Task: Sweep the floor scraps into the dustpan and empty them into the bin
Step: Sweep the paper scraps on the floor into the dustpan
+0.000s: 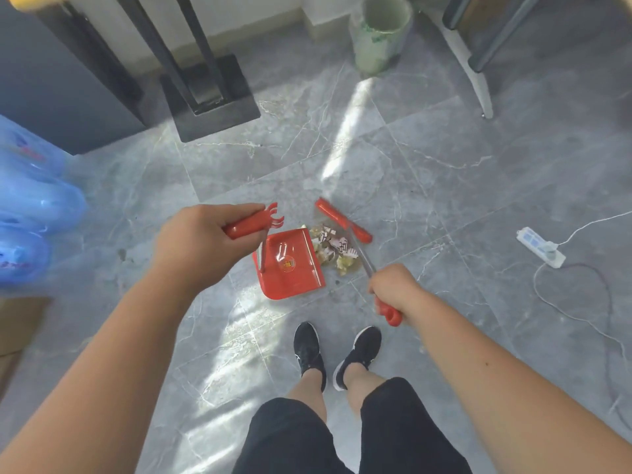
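Note:
A red dustpan (294, 268) rests on the grey tiled floor in front of my feet, its mouth facing right. My left hand (195, 241) grips the red top of its long handle (251, 225). A pile of paper and food scraps (333, 251) lies at the pan's right edge. The red broom head (342, 218) sits just behind the scraps. My right hand (393, 285) grips the broom's handle (388, 311) near its red end. The bin (379, 35), lined with a pale bag, stands at the far wall.
A black stand base (212, 97) and a dark cabinet (58, 80) are at the back left. Blue water bottles (30, 213) lie at the left. A chair leg (478, 87) and a white power strip (540, 246) with cable are at the right.

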`<state>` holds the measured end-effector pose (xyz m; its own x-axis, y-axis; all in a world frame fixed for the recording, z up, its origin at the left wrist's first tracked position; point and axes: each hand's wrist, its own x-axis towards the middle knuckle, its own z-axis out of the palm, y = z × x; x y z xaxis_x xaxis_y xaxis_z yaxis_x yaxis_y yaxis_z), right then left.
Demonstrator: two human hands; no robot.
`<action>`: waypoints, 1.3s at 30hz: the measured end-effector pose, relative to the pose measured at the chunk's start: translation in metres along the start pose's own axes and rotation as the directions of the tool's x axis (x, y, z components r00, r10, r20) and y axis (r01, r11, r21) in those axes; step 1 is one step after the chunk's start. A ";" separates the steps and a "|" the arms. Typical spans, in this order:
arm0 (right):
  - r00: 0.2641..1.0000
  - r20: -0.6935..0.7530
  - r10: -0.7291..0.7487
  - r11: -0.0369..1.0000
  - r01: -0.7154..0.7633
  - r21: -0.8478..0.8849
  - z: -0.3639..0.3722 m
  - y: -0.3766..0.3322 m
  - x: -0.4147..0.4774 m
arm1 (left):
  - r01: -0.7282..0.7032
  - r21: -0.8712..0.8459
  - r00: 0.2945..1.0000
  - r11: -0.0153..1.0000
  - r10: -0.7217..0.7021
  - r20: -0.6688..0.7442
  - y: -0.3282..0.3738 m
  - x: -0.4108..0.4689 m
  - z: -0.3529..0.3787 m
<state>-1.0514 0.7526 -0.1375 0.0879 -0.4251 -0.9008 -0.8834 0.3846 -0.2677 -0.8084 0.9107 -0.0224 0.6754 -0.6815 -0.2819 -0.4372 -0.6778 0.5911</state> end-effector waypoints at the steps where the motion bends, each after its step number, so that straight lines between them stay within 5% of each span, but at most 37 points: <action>1: 1.000 -0.002 -0.028 0.999 0.028 -0.031 -0.001 -0.009 0.000 | -0.002 0.004 1.000 1.000 0.002 -0.002 0.000 0.000 0.000; 8: 0.978 0.035 -0.208 0.913 0.207 -0.352 0.000 -0.070 0.031 | 0.017 0.007 1.000 1.000 -0.017 -0.024 -0.004 -0.004 0.006; 15: 0.981 0.167 -0.103 0.797 0.182 -0.576 -0.019 -0.067 0.069 | 0.024 0.057 1.000 0.998 -0.024 0.002 0.014 -0.018 0.012; 21: 0.988 0.145 -0.056 0.697 0.143 -0.703 -0.058 -0.026 0.061 | 0.055 0.115 0.998 0.992 -0.057 0.010 0.037 -0.033 0.006; 29: 0.977 0.176 -0.119 0.667 0.210 -0.715 -0.114 -0.021 0.048 | 0.164 0.079 0.985 0.983 -0.159 -0.061 0.052 -0.058 0.033; 39: 0.993 0.084 -0.085 0.857 0.116 -0.502 -0.114 0.001 0.039 | 0.229 0.075 0.962 0.971 -0.214 -0.168 0.024 -0.075 0.077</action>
<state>-1.1008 0.6434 -0.1338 0.2007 -0.3860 -0.9004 -0.9781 -0.1310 -0.1619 -0.9154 0.9245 -0.0448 0.8432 -0.4645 -0.2707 -0.3145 -0.8346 0.4522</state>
